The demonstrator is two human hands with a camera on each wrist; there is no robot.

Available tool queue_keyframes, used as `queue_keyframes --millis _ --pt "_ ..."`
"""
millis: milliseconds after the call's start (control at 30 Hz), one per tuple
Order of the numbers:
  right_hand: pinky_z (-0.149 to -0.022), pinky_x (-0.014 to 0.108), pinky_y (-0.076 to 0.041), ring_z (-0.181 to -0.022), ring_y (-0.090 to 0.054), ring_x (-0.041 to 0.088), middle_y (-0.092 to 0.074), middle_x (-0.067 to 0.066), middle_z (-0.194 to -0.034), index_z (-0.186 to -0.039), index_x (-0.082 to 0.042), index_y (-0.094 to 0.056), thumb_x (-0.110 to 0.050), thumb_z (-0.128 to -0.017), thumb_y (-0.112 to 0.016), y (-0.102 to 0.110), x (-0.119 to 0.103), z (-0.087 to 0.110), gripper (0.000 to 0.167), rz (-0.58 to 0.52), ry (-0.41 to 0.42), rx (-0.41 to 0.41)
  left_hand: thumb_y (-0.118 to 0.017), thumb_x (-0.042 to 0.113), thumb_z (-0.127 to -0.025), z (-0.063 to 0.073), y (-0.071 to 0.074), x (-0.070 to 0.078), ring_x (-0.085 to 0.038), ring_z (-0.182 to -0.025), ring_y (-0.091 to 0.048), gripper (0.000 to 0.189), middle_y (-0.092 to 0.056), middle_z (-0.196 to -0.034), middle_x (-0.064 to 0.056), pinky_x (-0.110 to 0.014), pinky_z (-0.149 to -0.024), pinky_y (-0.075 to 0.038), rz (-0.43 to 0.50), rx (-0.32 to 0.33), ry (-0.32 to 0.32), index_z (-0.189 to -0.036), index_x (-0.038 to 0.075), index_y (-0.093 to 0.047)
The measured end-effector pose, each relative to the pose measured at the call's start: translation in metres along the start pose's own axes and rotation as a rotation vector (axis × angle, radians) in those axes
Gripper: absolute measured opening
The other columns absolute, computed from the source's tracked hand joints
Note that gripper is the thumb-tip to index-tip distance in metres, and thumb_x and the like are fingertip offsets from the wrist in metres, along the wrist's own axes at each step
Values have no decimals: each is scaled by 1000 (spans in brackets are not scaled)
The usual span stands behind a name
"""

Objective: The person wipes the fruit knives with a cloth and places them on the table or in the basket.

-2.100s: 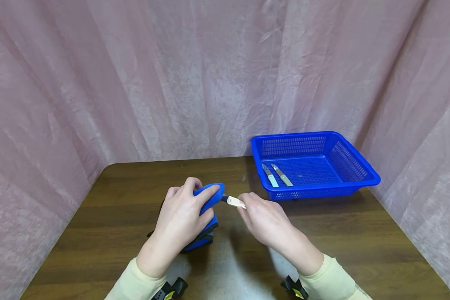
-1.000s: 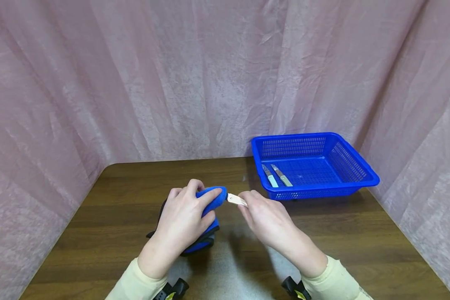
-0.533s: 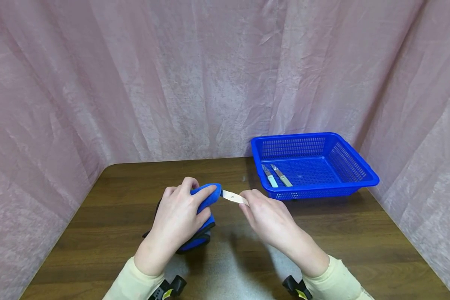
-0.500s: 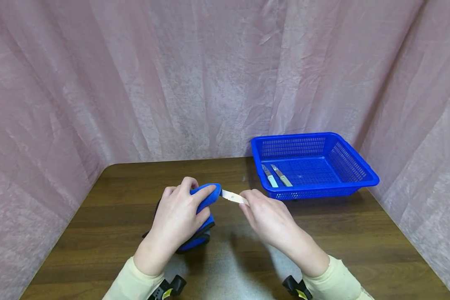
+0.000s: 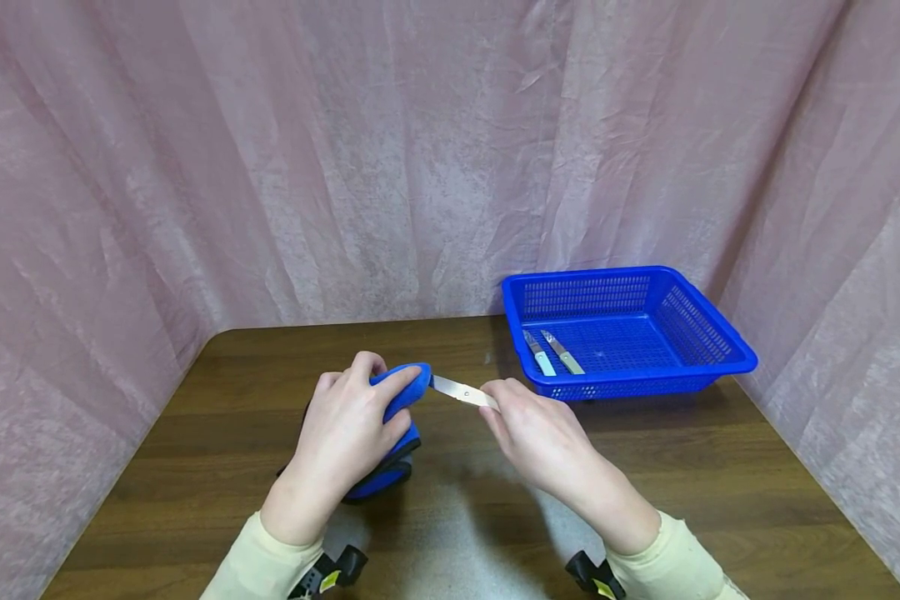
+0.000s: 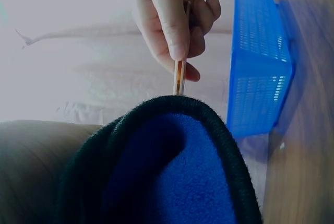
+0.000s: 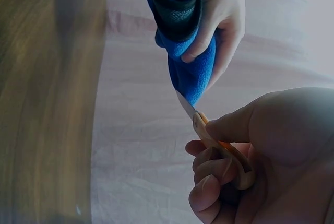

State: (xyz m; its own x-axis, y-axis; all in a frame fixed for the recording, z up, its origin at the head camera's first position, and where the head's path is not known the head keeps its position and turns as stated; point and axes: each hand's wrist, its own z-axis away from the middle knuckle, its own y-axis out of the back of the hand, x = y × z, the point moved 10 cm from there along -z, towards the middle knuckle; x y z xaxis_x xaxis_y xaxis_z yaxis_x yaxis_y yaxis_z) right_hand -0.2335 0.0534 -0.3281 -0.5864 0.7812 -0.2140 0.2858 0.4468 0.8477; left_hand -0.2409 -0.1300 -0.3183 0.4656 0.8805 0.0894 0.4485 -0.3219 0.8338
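My left hand pinches a folded blue cloth with black edging around the blade of a folding knife. A stretch of bare blade shows between the cloth and the cream handle; the tip is hidden in the cloth. My right hand grips the handle, thumb along one side and fingers curled beneath it, as the right wrist view shows. Both hands are above the table. In the left wrist view the loose end of the cloth fills the foreground, with the right hand beyond it.
A blue perforated basket stands at the back right of the wooden table. Inside it, near the left wall, lie a knife with a pale handle and another knife. A pink curtain hangs behind the table.
After moving right to the knife handle, the left hand and cloth have drawn back left along the blade, baring more of it. The right hand has barely moved.
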Motion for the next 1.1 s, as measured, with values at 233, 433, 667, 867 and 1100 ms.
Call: queue_keyframes --millis 233,433,667,867,1100 --pt "-51 33 -47 -62 -52 13 -62 -3 -88 -116 -6 -73 -16 -104 -77 1 0 1 16 2 3 11 -80 17 -88 0 -1 -8 -33 -85 -71 49 -66 -117 -18 -58 -88 -53 -8 -5 25 -137 23 -80" --pt "-51 34 -47 -63 -53 13 -61 -3 -87 -116 -6 -73 -16 -104 -76 1 1 0 15 6 -1 4 -77 15 -87 1 0 -14 -34 -82 -71 49 -65 -117 -18 -58 -88 -52 -6 -2 46 -136 23 -81" --pt "-52 35 -49 -64 -54 14 -64 -2 -90 -116 -7 -73 -15 -104 -77 2 2 1 15 1 -11 -2 -77 16 -89 1 3 -20 -36 -83 -72 44 -65 -117 -19 -60 -87 -53 -16 1 58 -133 21 -81" --pt "-52 34 -48 -65 -53 14 -63 -2 -90 -116 -7 -73 -16 -105 -76 3 3 1 14 3 -15 -3 -76 15 -88 1 6 -20 -36 -82 -71 42 -65 -115 -19 -61 -86 -53 -16 15 59 -130 20 -81" --pt "-50 32 -45 -61 -50 13 -61 -3 -87 -116 -5 -73 -16 -104 -77 1 3 1 16 7 -10 -1 -80 18 -88 0 4 0 -32 -89 -71 49 -66 -118 -18 -59 -87 -53 7 14 7 -136 23 -80"
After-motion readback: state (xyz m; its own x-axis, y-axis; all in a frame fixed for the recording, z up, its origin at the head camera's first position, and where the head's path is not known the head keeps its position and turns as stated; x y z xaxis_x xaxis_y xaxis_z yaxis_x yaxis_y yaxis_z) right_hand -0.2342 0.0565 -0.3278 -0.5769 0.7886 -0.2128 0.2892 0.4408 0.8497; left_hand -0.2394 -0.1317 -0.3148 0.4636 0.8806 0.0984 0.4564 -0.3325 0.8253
